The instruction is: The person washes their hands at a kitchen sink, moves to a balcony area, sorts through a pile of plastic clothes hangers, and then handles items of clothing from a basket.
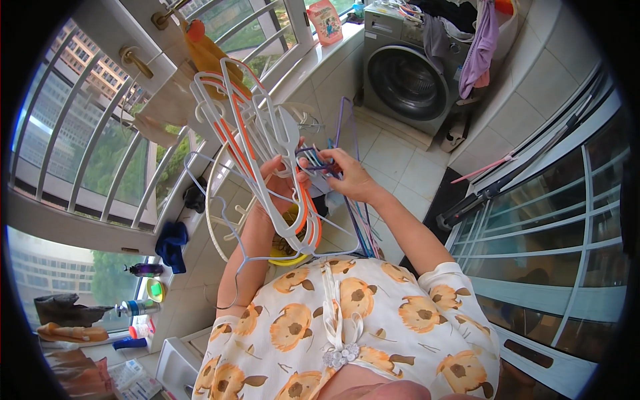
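Note:
A bundle of white plastic clothes hangers (pixel 292 142) with orange edging hangs in the grip of my left hand (pixel 275 187). A pale blue wire hanger (pixel 227 222) dangles with them, its hook pointing down beside my left forearm. My right hand (pixel 354 176) grips the hook ends of several thin coated wire hangers (pixel 346 120) in purple, teal and pink. Their long sides stretch down towards my waist. Both hands almost meet in front of my chest, and the hangers partly hide my left fingers.
A front-loading washing machine (pixel 410 82) with clothes on top stands ahead right. Left runs a barred window (pixel 95 135) with toiletries along its sill. Below the hangers sits a yellow basin (pixel 287 260). A sliding glass door (pixel 545 230) and a pole (pixel 520 155) are at right.

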